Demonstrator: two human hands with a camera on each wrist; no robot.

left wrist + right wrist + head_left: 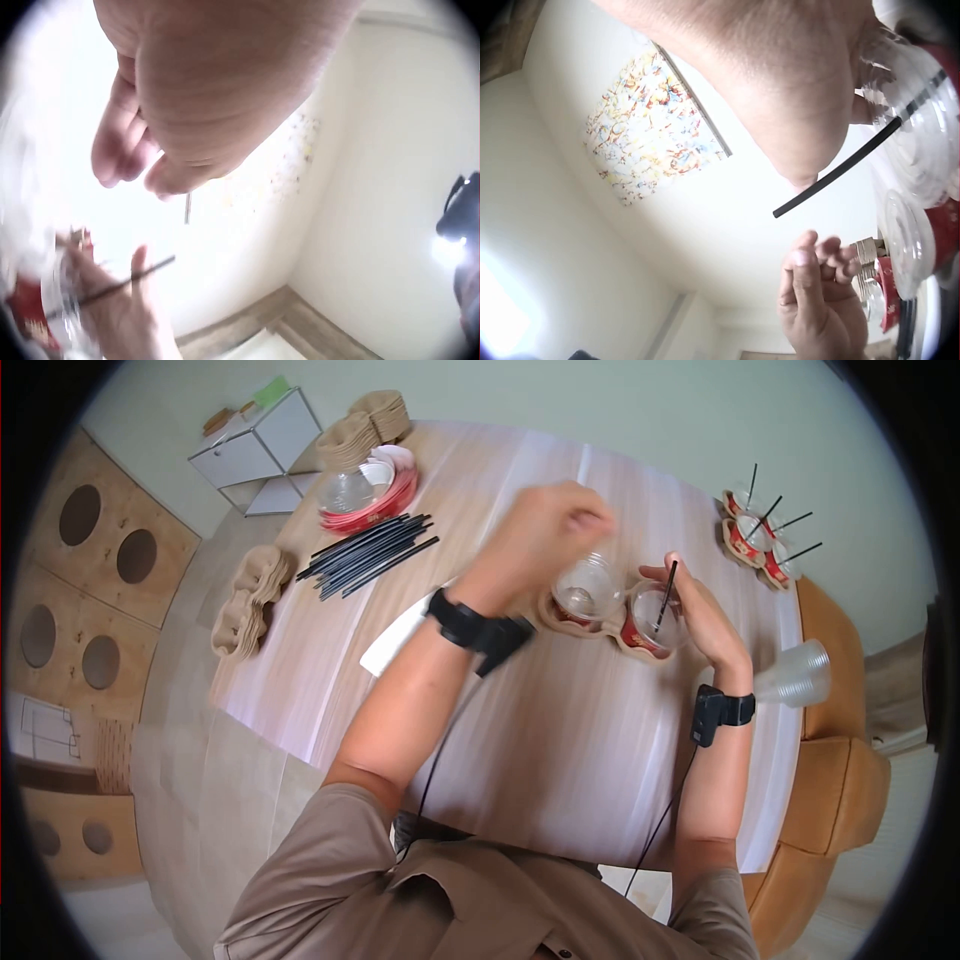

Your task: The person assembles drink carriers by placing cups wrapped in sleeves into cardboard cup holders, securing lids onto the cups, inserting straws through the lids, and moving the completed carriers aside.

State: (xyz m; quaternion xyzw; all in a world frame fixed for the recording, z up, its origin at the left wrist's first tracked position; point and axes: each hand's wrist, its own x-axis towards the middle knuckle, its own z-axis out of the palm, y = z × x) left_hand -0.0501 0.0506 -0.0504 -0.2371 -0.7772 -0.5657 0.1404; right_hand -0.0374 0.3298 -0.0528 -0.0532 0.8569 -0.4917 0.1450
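Observation:
My left hand, blurred in the head view, is raised over the table beside a clear cup with a lid. In the right wrist view this left hand has loosely curled fingers and nothing visible between them. My right hand curves around the far right side of another clear cup with a red band, its fingers wrapped behind it. A black straw leans up out of that cup. Both cups sit in a brown pulp cup carrier.
Black straws lie in a pile at left, near red items and stacked pulp carriers. Another carrier sits at the left edge. Filled carriers with straws stand far right. Nested clear cups lie at the right edge.

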